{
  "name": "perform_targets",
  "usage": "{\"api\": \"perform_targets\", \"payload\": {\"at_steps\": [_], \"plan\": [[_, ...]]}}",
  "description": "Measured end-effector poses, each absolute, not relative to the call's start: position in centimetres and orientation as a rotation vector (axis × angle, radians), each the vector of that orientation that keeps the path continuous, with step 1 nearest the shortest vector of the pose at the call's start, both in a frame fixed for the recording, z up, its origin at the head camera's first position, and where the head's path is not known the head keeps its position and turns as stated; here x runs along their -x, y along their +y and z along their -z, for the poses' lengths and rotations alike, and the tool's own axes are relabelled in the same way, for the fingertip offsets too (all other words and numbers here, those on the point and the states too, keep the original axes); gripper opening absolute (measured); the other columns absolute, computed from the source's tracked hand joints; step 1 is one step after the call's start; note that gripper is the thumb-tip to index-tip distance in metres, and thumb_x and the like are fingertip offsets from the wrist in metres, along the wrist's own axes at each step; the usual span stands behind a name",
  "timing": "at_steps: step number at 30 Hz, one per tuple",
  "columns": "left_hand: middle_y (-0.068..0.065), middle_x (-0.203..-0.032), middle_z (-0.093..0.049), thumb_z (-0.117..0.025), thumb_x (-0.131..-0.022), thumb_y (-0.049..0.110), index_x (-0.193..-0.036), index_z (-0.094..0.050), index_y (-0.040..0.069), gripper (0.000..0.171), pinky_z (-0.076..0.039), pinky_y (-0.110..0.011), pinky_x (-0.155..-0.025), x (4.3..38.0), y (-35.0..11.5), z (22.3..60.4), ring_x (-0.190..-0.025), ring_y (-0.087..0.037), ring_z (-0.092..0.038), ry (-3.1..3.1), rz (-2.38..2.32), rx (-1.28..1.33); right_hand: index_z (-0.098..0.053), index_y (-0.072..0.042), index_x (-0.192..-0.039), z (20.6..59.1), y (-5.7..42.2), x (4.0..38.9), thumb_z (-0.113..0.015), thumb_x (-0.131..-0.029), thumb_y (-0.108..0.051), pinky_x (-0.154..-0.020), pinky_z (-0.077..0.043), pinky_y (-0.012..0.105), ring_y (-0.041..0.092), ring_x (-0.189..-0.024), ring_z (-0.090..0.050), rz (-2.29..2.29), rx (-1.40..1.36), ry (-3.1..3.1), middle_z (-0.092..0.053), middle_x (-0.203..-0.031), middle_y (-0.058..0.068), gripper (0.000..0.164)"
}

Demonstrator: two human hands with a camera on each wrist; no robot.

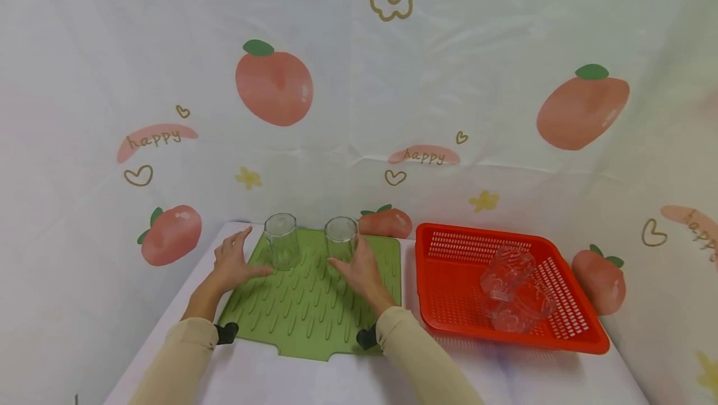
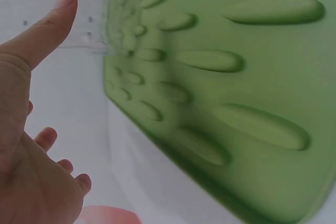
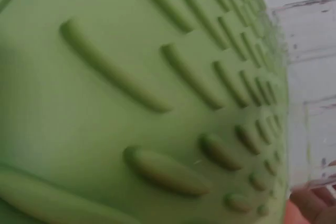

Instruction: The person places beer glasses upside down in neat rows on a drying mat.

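Note:
Two clear drinking glasses stand upright on a green ridged mat [image 1: 305, 305]. My left hand [image 1: 231, 265] is beside the left glass [image 1: 282, 243], its fingers spread and raised away from it. In the left wrist view the thumb [image 2: 50, 32] overlaps that glass [image 2: 92, 17]. My right hand [image 1: 361, 271] is at the right glass [image 1: 340, 237], thumb across its lower front and fingers along its right side. From the right wrist, the fingers [image 3: 315, 203] show against the side of this glass [image 3: 320, 140].
A red plastic basket [image 1: 449, 324] with perforated walls stands to the right of the mat, holding clear glass cups [image 1: 507, 271]. Behind the white table [image 1: 314, 386] hangs a white curtain [image 1: 348, 81] printed with fruit and the word happy.

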State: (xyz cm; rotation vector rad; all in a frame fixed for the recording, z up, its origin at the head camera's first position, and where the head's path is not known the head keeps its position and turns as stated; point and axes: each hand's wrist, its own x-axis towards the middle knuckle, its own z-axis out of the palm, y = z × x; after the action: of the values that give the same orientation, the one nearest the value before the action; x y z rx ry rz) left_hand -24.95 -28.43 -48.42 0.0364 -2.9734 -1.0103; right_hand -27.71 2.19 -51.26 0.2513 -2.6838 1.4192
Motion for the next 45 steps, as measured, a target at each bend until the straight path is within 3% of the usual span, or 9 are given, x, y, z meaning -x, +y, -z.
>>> {"api": "perform_targets", "payload": {"at_steps": [11,27,36,45], "plan": [[-0.039,-0.159,-0.016,-0.086,-0.079,0.046,-0.161,-0.021,0.004,0.113,-0.023,-0.081,-0.107,25.1,-29.2,51.0,-0.141,-0.065,-0.012,-3.056,1.022,-0.111,-0.040,-0.009,-0.150,52.3,2.7,28.3,-0.082,-0.087,-0.039,-0.107,-0.050,0.052,0.033,-0.137,-0.055,-1.461,-0.358,-2.683,-0.055,-0.146,0.014,0.081],[-0.039,-0.161,-0.013,-0.084,-0.077,0.053,-0.157,-0.027,-0.003,0.113,-0.014,-0.077,-0.116,24.7,-29.5,52.9,-0.146,-0.063,-0.008,-3.110,0.992,-0.171,-0.038,-0.007,-0.152,52.9,2.7,28.5,-0.081,-0.088,-0.034,-0.110,-0.048,0.054,0.036,-0.140,-0.052,-1.486,-0.389,-2.708,-0.053,-0.148,0.018,0.082],[-0.038,-0.163,-0.010,-0.083,-0.078,0.056,-0.158,-0.025,-0.001,0.114,-0.006,-0.076,-0.119,24.9,-29.9,53.9,-0.148,-0.066,0.000,-3.120,0.981,-0.144,-0.034,-0.007,-0.154,52.4,2.7,28.3,-0.080,-0.089,-0.032,-0.112,-0.045,0.055,0.036,-0.143,-0.048,-1.517,-0.379,-2.733,-0.049,-0.152,0.019,0.084],[-0.035,-0.164,-0.009,-0.083,-0.078,0.056,-0.159,-0.025,0.001,0.113,-0.008,-0.078,-0.118,24.6,-29.6,53.6,-0.150,-0.063,0.001,-3.118,1.007,-0.174,-0.032,-0.004,-0.155,52.2,2.7,28.2,-0.080,-0.089,-0.028,-0.114,-0.043,0.057,0.038,-0.144,-0.047,-1.521,-0.410,-2.742,-0.048,-0.153,0.021,0.085]]}}
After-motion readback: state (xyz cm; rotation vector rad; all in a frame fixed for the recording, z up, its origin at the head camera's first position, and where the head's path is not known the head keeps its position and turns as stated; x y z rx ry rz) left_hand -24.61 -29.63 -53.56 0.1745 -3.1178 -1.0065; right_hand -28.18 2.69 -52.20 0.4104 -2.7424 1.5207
